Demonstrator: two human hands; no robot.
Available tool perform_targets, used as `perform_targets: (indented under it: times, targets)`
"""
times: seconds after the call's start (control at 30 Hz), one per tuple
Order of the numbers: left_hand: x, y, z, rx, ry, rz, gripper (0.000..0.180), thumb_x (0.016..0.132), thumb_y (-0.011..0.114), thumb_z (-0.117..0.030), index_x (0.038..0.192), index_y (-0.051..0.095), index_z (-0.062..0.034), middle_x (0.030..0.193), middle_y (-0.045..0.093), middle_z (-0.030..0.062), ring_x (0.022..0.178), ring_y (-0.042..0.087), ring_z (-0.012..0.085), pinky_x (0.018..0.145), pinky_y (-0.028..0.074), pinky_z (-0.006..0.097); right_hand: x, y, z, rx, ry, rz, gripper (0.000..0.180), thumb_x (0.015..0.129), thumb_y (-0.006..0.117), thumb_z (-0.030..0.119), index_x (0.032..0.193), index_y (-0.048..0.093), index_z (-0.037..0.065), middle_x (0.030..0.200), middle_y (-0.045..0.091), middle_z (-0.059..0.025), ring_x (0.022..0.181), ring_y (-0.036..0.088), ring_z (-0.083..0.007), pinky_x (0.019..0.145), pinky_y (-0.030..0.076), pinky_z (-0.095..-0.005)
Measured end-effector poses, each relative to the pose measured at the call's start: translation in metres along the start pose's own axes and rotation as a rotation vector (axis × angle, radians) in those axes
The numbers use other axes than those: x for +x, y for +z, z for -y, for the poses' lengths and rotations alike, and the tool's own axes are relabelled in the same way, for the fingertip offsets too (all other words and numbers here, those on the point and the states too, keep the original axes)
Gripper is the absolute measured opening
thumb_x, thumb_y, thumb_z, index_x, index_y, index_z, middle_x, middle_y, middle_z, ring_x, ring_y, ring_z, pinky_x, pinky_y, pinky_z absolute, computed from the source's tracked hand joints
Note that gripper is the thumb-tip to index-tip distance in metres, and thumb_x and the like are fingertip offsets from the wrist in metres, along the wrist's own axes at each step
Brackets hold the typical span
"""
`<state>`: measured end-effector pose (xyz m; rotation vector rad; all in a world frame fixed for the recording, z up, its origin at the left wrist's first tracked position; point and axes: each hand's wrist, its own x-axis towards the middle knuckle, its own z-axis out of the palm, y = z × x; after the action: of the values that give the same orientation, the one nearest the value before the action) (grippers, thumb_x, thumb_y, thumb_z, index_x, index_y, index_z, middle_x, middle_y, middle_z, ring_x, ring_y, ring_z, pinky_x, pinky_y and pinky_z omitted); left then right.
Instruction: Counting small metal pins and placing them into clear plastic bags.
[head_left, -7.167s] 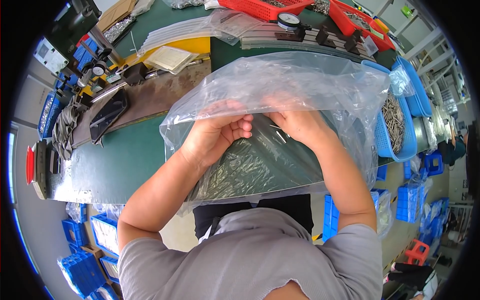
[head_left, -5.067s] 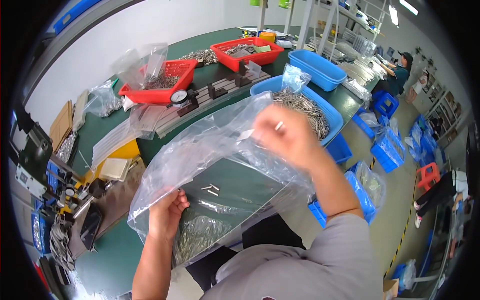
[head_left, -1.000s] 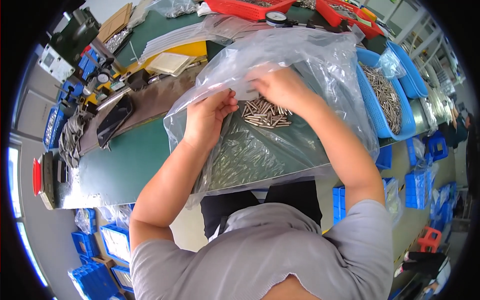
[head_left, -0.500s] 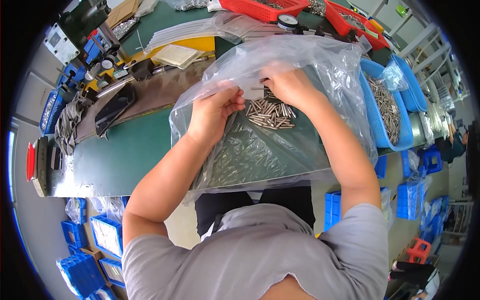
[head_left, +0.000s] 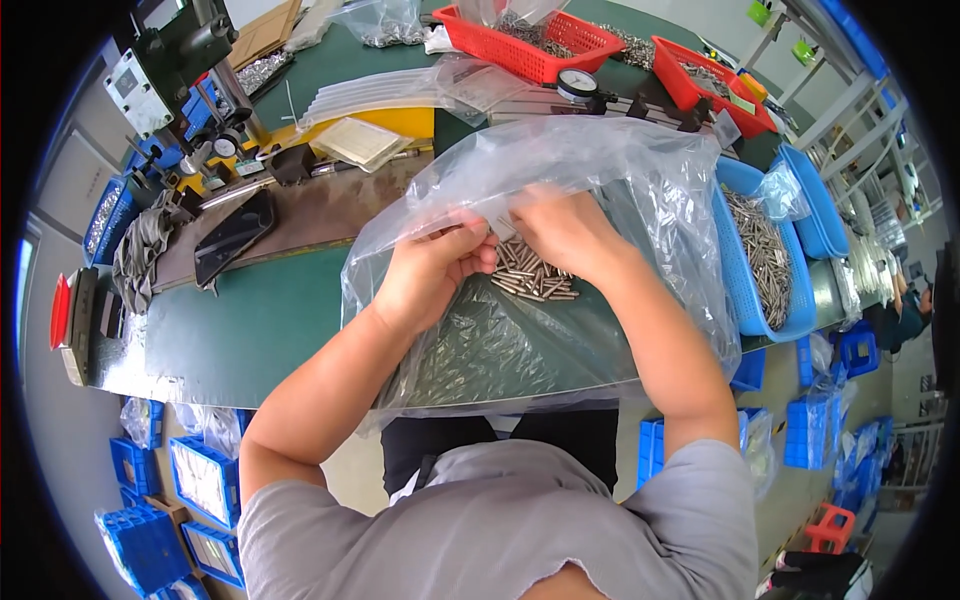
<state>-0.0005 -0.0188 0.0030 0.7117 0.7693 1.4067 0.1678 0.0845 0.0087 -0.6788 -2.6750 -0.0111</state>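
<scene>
A large clear plastic bag [head_left: 665, 165] lies spread on the green bench, its film passing over both hands. Inside its mouth, my left hand [head_left: 435, 265] is closed, thumb against forefinger and the other fingers curled. What it pinches I cannot make out. Close by, my right hand [head_left: 568, 232] bends down with fingers closed, the tips partly hidden by film and glare. A small white piece [head_left: 506, 229] shows between the hands. Just below them is a loose heap of slim metal pins [head_left: 530, 278], partly covered by my right hand.
Right of the bag stands a blue basket [head_left: 732, 290] of similar pins, beside another blue basket [head_left: 820, 225]. Red baskets [head_left: 540, 68] of metal parts and a dial gauge [head_left: 577, 84] are at the back. A black phone-like slab [head_left: 235, 237] and gauge stand [head_left: 228, 80] sit left.
My right hand has moved slightly left and nearer, toward my left hand and over part of the pin heap. The view has shifted, so the bench appears lower.
</scene>
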Motion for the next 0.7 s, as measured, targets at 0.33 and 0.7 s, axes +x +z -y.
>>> perform_targets:
  times: [0.33,0.7]
  targets:
    - [0.0,-0.002,0.001,-0.156,-0.146,0.011,0.01,0.085,0.054,-0.005,0.093,0.055,0.0005,0.084,0.059,0.0108,0.072,0.058,0.0169,0.069,0.049,0.03,-0.011,-0.028,0.016,1.324,0.457,-0.078,0.011,0.081,0.058,0.001,0.091,0.059,0.002,0.081,0.06,-0.0001,0.069,0.058,-0.0082,0.062,0.047,-0.0206]
    - [0.0,-0.002,0.002,-0.208,-0.168,-0.005,0.013,0.085,0.054,-0.006,0.095,0.054,0.0015,0.086,0.059,0.0122,0.075,0.058,0.0188,0.07,0.049,0.031,-0.01,-0.019,0.028,1.368,0.408,-0.119,0.011,0.081,0.059,-0.002,0.091,0.06,0.0,0.082,0.059,-0.0005,0.073,0.057,-0.0074,0.067,0.048,-0.022]
